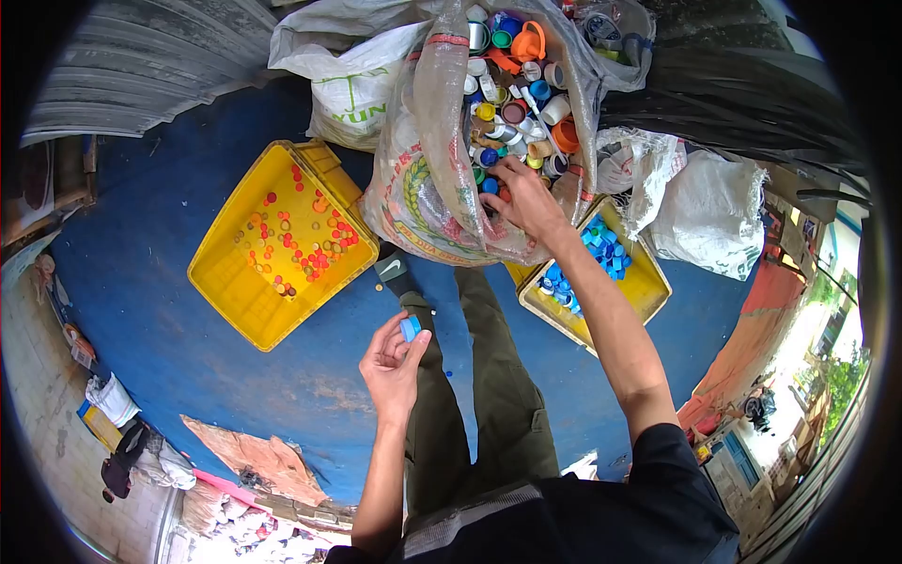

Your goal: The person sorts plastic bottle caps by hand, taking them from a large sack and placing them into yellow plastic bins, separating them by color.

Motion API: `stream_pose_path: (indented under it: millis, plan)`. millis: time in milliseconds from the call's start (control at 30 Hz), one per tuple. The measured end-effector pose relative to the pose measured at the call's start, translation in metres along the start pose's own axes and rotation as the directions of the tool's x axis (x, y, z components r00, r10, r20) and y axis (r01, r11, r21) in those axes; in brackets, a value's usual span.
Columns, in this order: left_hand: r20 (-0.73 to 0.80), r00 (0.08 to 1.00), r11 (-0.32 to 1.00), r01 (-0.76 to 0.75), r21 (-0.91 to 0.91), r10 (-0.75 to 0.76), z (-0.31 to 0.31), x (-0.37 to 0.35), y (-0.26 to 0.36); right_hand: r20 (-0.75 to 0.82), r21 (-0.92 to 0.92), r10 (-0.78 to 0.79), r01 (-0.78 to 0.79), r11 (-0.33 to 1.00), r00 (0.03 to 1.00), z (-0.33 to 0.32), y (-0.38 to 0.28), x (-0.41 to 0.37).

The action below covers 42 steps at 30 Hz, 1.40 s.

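Note:
Between the thumb and fingers of my left hand [395, 362] is a blue cap [411, 327], held above my leg. My right hand [526, 199] reaches into the mouth of a large sack [413, 197] full of mixed plastic caps [512, 111]; its fingers are bent among the caps, and whether they grip one cannot be made out. On the left a yellow crate [223, 273] holds scattered red, orange and yellow caps [315, 256]. A second yellow crate [648, 293], partly behind my right forearm, holds blue caps [606, 249].
A white sack [352, 94] stands behind the left crate. More white sacks [709, 211] lie at the right, beside black sheeting [733, 103]. Cardboard [258, 456] lies on the blue floor [225, 390]. A person [122, 461] is at the far lower left.

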<state>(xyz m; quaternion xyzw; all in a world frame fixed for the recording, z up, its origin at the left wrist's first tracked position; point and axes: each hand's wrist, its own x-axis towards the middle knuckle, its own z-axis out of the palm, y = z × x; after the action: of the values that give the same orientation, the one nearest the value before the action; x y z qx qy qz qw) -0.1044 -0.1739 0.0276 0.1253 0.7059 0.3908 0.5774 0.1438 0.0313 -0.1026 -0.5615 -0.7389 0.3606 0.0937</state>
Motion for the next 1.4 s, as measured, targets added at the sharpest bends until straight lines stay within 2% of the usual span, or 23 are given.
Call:
stream_pose_path:
  millis: [100, 200, 300, 400, 600, 700, 800, 833, 900, 933, 1000, 1033, 1067, 1167, 1267, 1367, 1400]
  plan:
    - [-0.023, 1.000, 1.000, 0.018, -0.024, -0.019, 0.001, -0.001, 0.002, -0.006, -0.026, -0.073, 0.072, 0.997, 0.997, 0.004, 0.004, -0.001]
    - [-0.017, 1.000, 1.000, -0.015, -0.024, 0.014, 0.002, -0.001, 0.001, 0.144, -0.055, -0.069, 0.078, 0.995, 0.987, 0.003, 0.007, 0.004]
    - [-0.019, 1.000, 1.000, -0.011, -0.013, 0.011, 0.002, -0.001, 0.003, 0.149, -0.151, -0.127, 0.149, 0.977, 0.981, 0.002, 0.005, 0.002]
    - [-0.023, 1.000, 1.000, -0.014, -0.008, 0.014, 0.006, -0.001, 0.002, 0.140, -0.094, -0.080, 0.093, 0.991, 0.987, 0.000, 0.002, -0.001]
    - [-0.022, 1.000, 1.000, -0.003, -0.015, 0.003, 0.013, -0.002, 0.004, 0.158, -0.173, -0.150, 0.177, 0.969, 0.976, 0.002, 0.013, -0.001]
    - [-0.020, 1.000, 1.000, -0.008, -0.026, 0.007, 0.015, -0.003, -0.001, 0.075, -0.081, -0.179, 0.185, 0.979, 0.981, -0.001, 0.007, 0.001]
    - [-0.018, 1.000, 1.000, -0.003, -0.022, 0.002, 0.017, -0.004, -0.002, 0.081, 0.013, -0.034, 0.034, 0.999, 0.996, -0.024, -0.011, 0.010]
    - [-0.017, 1.000, 1.000, -0.003, -0.023, 0.002, 0.018, -0.004, -0.002, 0.034, 0.227, 0.028, -0.034, 0.973, 0.999, -0.026, -0.014, 0.012]
    - [-0.015, 1.000, 1.000, -0.002, -0.025, 0.002, 0.019, -0.004, -0.003, -0.016, 0.621, 0.173, -0.126, 0.774, 0.985, -0.028, -0.015, 0.017]
    - [-0.015, 1.000, 1.000, -0.001, -0.029, 0.000, 0.020, -0.004, -0.004, 0.025, 0.798, 0.164, -0.118, 0.590, 0.986, -0.026, -0.011, 0.020]
    - [-0.015, 1.000, 0.999, -0.001, -0.039, 0.001, 0.023, -0.003, -0.005, 0.072, 0.984, 0.186, -0.100, 0.147, 0.980, -0.036, -0.017, 0.020]
    - [-0.012, 1.000, 0.999, -0.004, -0.037, 0.003, 0.025, -0.003, -0.004, 0.097, 0.992, 0.187, -0.080, -0.097, 0.978, -0.042, -0.022, 0.021]
    - [-0.010, 1.000, 0.999, -0.005, -0.032, 0.005, 0.026, -0.003, -0.004, 0.109, 0.961, 0.113, -0.076, -0.267, 0.988, -0.045, -0.021, 0.020]
    - [-0.009, 1.000, 1.000, -0.007, -0.024, 0.007, 0.028, -0.005, -0.003, 0.098, 0.867, 0.035, -0.068, -0.493, 0.995, -0.039, -0.016, 0.022]
    - [-0.003, 1.000, 1.000, -0.003, -0.003, 0.003, 0.024, -0.005, -0.004, 0.150, 0.930, 0.255, -0.049, -0.364, 0.955, -0.023, 0.000, 0.036]
    - [-0.002, 1.000, 1.000, 0.009, 0.017, -0.008, 0.021, -0.008, -0.004, 0.179, 0.984, 0.439, -0.172, -0.054, 0.881, -0.020, -0.001, 0.041]
    - [-0.002, 1.000, 1.000, 0.007, 0.017, -0.007, 0.020, -0.008, -0.002, 0.134, 0.979, 0.548, -0.198, 0.058, 0.826, -0.013, 0.004, 0.042]
